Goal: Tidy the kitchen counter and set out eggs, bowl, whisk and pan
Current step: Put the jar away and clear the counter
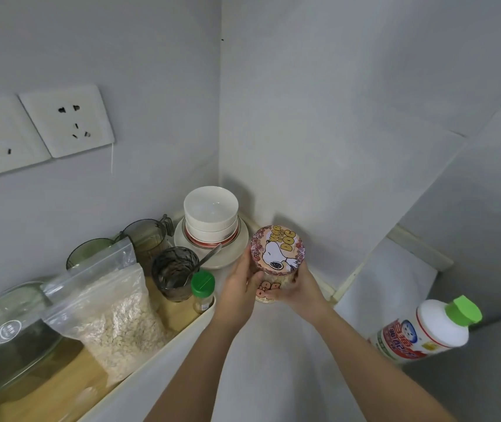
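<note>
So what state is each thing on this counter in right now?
Jar: lid on, held between left hand and right hand.
Bowls: stacked, top one empty.
Oats bag: standing, partly full.
Spice bottle: green cap closed.
Dark glass: upright, spoon inside.
White bottle: capped.
Sockets: nothing plugged in.

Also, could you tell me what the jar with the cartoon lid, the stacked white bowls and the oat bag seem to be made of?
The jar: clear body, contents visible through it, so glass or clear plastic; its lid is printed and satin, perhaps tin. The white bowls: glossy with a highlight, probably glazed ceramic. The oat bag: thin, crinkled clear plastic with a zip seal.
</note>
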`<control>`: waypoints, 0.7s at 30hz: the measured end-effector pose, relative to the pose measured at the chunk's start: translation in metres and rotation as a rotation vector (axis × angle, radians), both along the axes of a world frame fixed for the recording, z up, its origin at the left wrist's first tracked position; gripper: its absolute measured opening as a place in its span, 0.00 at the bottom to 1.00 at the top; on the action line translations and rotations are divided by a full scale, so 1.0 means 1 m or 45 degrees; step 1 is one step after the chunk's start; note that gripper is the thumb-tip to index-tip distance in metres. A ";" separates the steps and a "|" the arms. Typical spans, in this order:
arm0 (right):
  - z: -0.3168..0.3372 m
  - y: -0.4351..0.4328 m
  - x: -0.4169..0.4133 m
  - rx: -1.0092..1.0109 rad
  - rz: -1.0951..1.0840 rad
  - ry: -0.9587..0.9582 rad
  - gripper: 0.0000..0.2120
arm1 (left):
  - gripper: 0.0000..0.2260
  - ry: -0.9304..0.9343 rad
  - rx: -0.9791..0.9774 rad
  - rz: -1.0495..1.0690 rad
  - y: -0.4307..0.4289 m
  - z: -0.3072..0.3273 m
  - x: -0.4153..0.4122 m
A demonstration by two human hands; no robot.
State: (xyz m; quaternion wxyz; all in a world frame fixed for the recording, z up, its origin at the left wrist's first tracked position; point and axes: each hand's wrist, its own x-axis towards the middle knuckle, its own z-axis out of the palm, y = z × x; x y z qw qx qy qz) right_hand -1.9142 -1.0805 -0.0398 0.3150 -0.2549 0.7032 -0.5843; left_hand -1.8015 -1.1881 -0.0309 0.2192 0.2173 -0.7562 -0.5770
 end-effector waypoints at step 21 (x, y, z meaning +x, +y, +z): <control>-0.008 0.003 -0.007 0.096 -0.142 0.224 0.40 | 0.26 0.083 0.053 0.217 0.004 -0.014 -0.009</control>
